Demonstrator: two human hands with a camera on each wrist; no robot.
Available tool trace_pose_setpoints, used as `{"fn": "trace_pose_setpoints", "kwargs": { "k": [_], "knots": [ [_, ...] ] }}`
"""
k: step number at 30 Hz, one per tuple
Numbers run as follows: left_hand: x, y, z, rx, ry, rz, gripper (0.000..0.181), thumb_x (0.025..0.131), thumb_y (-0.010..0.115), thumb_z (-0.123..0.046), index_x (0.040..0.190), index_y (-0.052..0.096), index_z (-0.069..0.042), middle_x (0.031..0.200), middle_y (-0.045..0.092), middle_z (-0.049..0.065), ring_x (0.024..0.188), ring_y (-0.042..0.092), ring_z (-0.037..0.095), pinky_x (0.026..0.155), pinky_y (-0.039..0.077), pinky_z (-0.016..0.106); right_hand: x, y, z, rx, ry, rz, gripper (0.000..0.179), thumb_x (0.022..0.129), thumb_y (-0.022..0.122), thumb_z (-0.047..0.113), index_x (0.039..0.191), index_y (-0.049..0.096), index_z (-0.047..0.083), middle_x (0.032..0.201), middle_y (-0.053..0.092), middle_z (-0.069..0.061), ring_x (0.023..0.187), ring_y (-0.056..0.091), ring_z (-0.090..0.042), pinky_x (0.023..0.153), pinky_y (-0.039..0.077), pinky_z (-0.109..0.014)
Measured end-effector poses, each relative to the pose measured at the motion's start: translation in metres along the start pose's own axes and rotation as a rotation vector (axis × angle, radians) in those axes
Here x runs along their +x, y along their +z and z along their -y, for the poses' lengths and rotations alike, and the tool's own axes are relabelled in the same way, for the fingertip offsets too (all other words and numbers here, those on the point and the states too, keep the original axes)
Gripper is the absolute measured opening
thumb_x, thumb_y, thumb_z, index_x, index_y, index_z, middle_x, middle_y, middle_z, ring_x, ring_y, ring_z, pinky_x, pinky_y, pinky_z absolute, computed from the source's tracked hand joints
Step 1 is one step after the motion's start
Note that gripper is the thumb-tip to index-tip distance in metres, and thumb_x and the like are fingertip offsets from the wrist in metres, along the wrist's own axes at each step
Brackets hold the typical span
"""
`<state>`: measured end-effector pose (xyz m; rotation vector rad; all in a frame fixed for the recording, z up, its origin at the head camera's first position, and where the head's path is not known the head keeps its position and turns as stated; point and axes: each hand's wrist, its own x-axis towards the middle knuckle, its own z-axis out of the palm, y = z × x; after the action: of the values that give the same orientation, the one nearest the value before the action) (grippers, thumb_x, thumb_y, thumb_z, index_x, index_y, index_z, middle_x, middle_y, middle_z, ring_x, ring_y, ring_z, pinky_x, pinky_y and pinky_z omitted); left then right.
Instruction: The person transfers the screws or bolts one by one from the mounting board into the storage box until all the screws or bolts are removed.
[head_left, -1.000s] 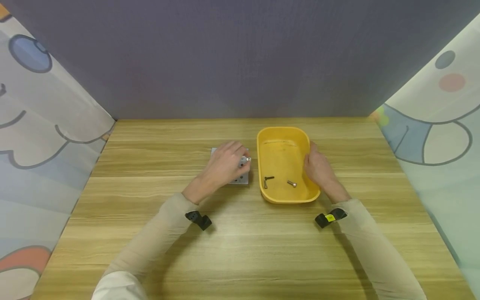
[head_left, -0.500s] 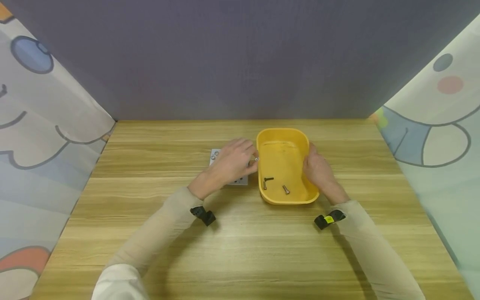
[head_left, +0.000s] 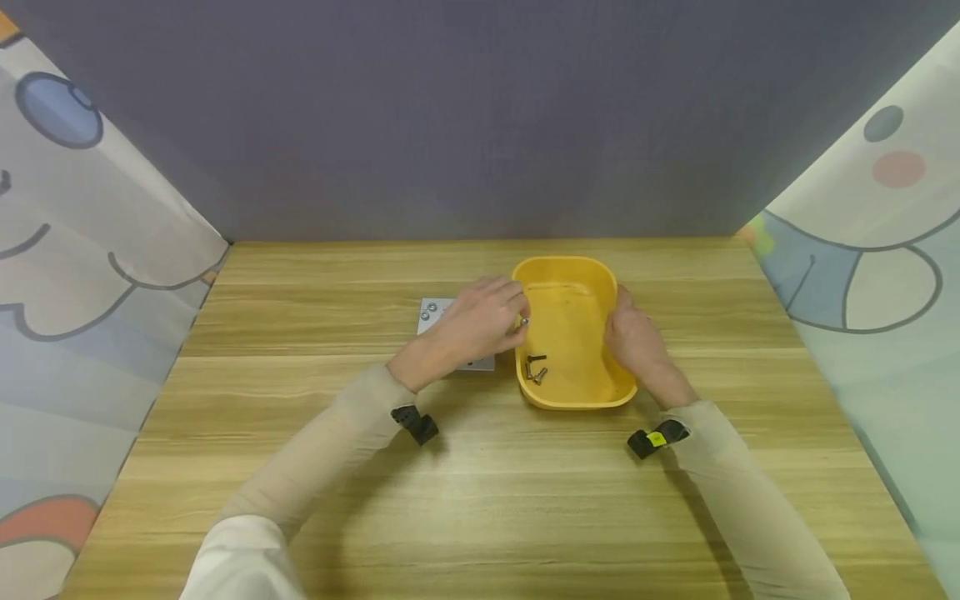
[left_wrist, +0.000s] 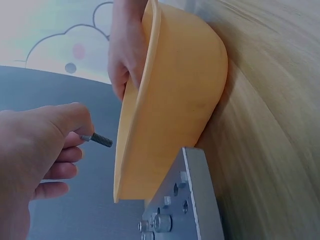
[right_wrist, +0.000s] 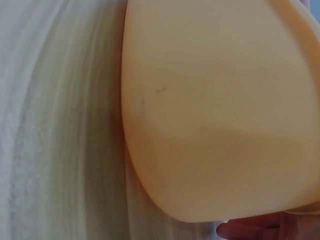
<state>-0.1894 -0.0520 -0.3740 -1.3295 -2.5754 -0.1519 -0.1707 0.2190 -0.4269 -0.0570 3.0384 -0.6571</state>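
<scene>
My left hand (head_left: 483,317) pinches a screw between thumb and forefinger above the left rim of a yellow plastic bin (head_left: 573,321). In the left wrist view the threaded end of this screw (left_wrist: 102,140) sticks out from the fingertips. With my right hand (head_left: 637,337) I grip the bin's right wall; its fingers reach over the rim. Several loose screws (head_left: 538,377) lie near the bin's front left corner. Left of the bin, partly under my left hand, is a grey metal block (left_wrist: 205,195) with holes and socket-head screws (left_wrist: 162,222) standing in it.
The wooden table (head_left: 480,500) runs up to a dark grey panel (head_left: 480,125) at the back. Printed cloth walls (head_left: 900,267) stand at both sides. Black camera straps (head_left: 416,423) are on both wrists. The bin's outer wall (right_wrist: 220,110) fills most of the right wrist view.
My left hand has moved right with the screw, from above the metal block to the bin's rim. One loose screw in the bin has slid left to the others. My right hand keeps its grip.
</scene>
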Motion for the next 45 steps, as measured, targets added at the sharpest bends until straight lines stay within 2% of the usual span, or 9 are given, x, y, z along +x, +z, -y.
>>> {"fn": "trace_pose_setpoints", "kwargs": {
  "k": [10, 14, 20, 27, 35, 39, 45],
  "knots": [
    [0.007, 0.000, -0.003, 0.030, 0.080, 0.045, 0.019, 0.098, 0.069, -0.025, 0.108, 0.074, -0.010, 0.108, 0.072, 0.003, 0.105, 0.065, 0.018, 0.103, 0.053, 0.031, 0.001, 0.003, 0.000, -0.045, -0.007, -0.034, 0.053, 0.104, 0.032, 0.007, 0.149, 0.021, -0.017, 0.088, 0.064, -0.042, 0.080, 0.066, -0.058, 0.065, 0.054, -0.066],
    [0.010, -0.001, -0.004, 0.064, 0.111, 0.080, 0.021, 0.098, 0.067, -0.026, 0.110, 0.074, -0.010, 0.109, 0.071, 0.002, 0.105, 0.065, 0.018, 0.104, 0.052, 0.031, 0.001, 0.002, 0.000, -0.050, -0.007, -0.035, 0.053, 0.104, 0.031, 0.007, 0.149, 0.021, -0.018, 0.087, 0.063, -0.042, 0.078, 0.066, -0.057, 0.064, 0.054, -0.066],
    [0.014, -0.001, -0.007, 0.135, 0.167, 0.109, 0.022, 0.099, 0.066, -0.028, 0.110, 0.074, -0.010, 0.107, 0.071, 0.002, 0.102, 0.064, 0.018, 0.093, 0.054, 0.028, 0.001, 0.003, 0.001, -0.050, -0.006, -0.032, 0.052, 0.104, 0.031, 0.007, 0.149, 0.021, -0.018, 0.089, 0.063, -0.042, 0.080, 0.066, -0.058, 0.066, 0.055, -0.066],
    [0.016, 0.002, -0.007, 0.156, 0.210, 0.119, 0.026, 0.099, 0.064, -0.026, 0.114, 0.073, -0.006, 0.111, 0.071, 0.005, 0.109, 0.066, 0.021, 0.102, 0.054, 0.032, 0.000, 0.003, 0.002, -0.055, -0.004, -0.038, 0.052, 0.104, 0.031, 0.008, 0.149, 0.021, -0.018, 0.093, 0.063, -0.043, 0.083, 0.065, -0.059, 0.069, 0.054, -0.068],
    [0.022, 0.003, -0.012, 0.166, 0.273, 0.203, 0.032, 0.099, 0.065, -0.025, 0.121, 0.070, -0.003, 0.124, 0.070, 0.009, 0.120, 0.063, 0.024, 0.114, 0.047, 0.038, 0.000, 0.001, 0.002, -0.063, -0.012, -0.037, 0.052, 0.104, 0.031, 0.006, 0.148, 0.021, -0.019, 0.091, 0.063, -0.043, 0.082, 0.066, -0.058, 0.067, 0.055, -0.067],
    [0.025, 0.004, -0.016, 0.170, 0.293, 0.229, 0.032, 0.098, 0.065, -0.024, 0.122, 0.070, -0.003, 0.127, 0.070, 0.009, 0.120, 0.063, 0.024, 0.110, 0.050, 0.037, 0.000, 0.000, 0.001, -0.064, -0.015, -0.035, 0.052, 0.104, 0.030, 0.006, 0.148, 0.021, -0.020, 0.091, 0.063, -0.042, 0.081, 0.066, -0.058, 0.067, 0.055, -0.066],
    [0.030, 0.005, -0.020, 0.215, 0.315, 0.246, 0.028, 0.098, 0.063, -0.022, 0.118, 0.071, -0.005, 0.122, 0.070, 0.006, 0.112, 0.064, 0.021, 0.098, 0.052, 0.031, 0.000, 0.000, 0.000, -0.060, -0.014, -0.031, 0.052, 0.105, 0.031, 0.007, 0.148, 0.021, -0.020, 0.091, 0.063, -0.043, 0.082, 0.066, -0.058, 0.068, 0.055, -0.066]
  ]
}}
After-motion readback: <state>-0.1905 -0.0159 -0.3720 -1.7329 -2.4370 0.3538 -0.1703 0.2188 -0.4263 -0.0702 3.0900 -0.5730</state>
